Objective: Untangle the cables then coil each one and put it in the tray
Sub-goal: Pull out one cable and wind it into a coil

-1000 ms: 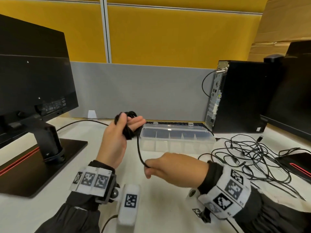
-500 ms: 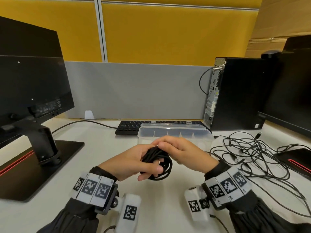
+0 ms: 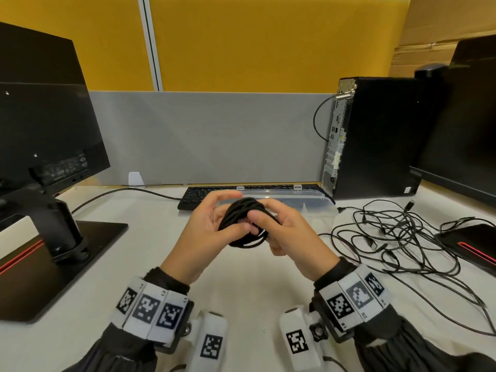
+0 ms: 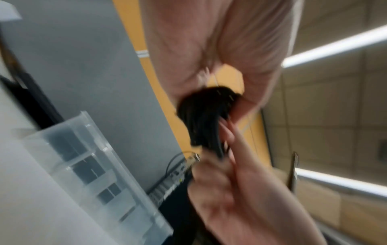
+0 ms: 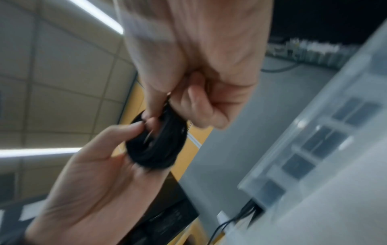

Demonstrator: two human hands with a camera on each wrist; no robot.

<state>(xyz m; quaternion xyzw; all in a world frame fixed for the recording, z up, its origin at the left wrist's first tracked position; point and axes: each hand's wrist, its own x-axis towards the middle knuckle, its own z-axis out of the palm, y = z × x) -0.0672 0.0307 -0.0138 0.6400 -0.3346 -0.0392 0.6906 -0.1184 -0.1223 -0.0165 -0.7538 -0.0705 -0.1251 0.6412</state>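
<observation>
A black cable wound into a small coil hangs above the desk between both hands. My left hand holds its left side, thumb across the loops. My right hand pinches the right side with thumb and fingers. The left wrist view shows the coil as a blurred dark bundle against my palm, and the right wrist view shows the coil pinched from both sides. The clear compartmented tray stands just behind the hands. A tangle of thin black cables lies on the desk to the right.
A keyboard sits behind the tray. A monitor on a black stand occupies the left, a PC tower and a second monitor the right. A grey partition closes the back of the desk.
One second ago my left hand held the coil up while my right pulled its loose end. Both hands then came together on the finished coil and lifted slightly toward the tray.
</observation>
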